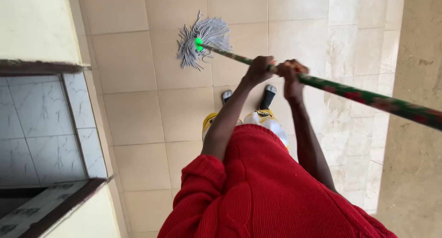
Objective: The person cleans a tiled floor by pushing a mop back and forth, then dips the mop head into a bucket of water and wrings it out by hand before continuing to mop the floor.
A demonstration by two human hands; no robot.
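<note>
I look straight down over my red knitted sweater. My left hand (pixel 258 68) and my right hand (pixel 291 74) both grip a long mop handle (pixel 363 96) patterned in green and red. The hands sit close together, left one nearer the mop head. The handle runs from the right edge up and left to a grey string mop head (pixel 202 39) with a bright green collar, resting on the beige tiled floor (pixel 138 114). My feet in dark and white shoes (pixel 268 96) show just below the hands.
A cream wall with a doorway edge (pixel 60 206) and marble-patterned tiles (pixel 41 127) stands at the left. A paler stone wall (pixel 414 58) rises along the right side. Beige floor tiles stretch ahead beyond the mop head.
</note>
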